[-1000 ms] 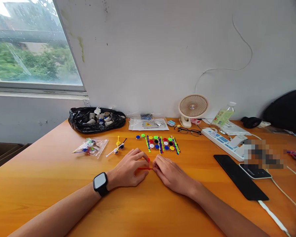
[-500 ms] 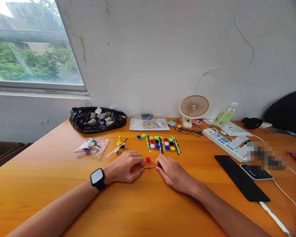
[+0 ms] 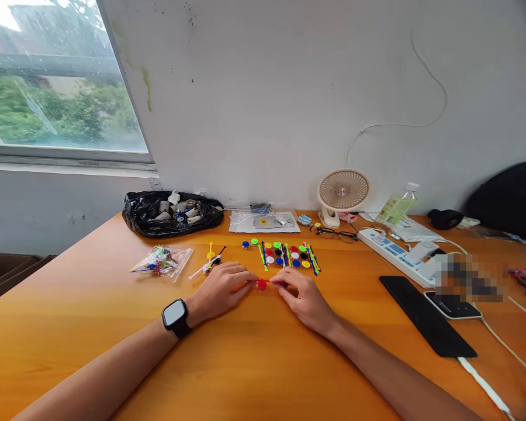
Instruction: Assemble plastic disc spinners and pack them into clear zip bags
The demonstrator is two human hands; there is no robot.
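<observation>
Both hands pinch a thin red plastic arrow [image 3: 266,280] by its two ends. My left hand [image 3: 221,292] is closed on the left end, and my right hand [image 3: 305,299] on the right end; the fingers cover both tips. Right at the arrow's middle sits a small round red disc [image 3: 262,286] on the table. Whether arrow and disc are joined I cannot tell. Behind the hands lie several coloured discs [image 3: 294,255] in rows, with bundles of plastic arrows [image 3: 314,259] beside them. Left of these are a few arrows joined with discs [image 3: 210,255].
A clear bag of coloured parts [image 3: 163,261] and a black plastic bag [image 3: 134,217] lie to the left. Along the back are a flat packet [image 3: 245,222], a fan [image 3: 344,192] and glasses [image 3: 333,233]. A power strip [image 3: 390,251] and a black slab [image 3: 425,316] lie right.
Both hands have moved the red arrow forward, from in front of the red disc to over its position. My right hand's fingers are raised a little more.
</observation>
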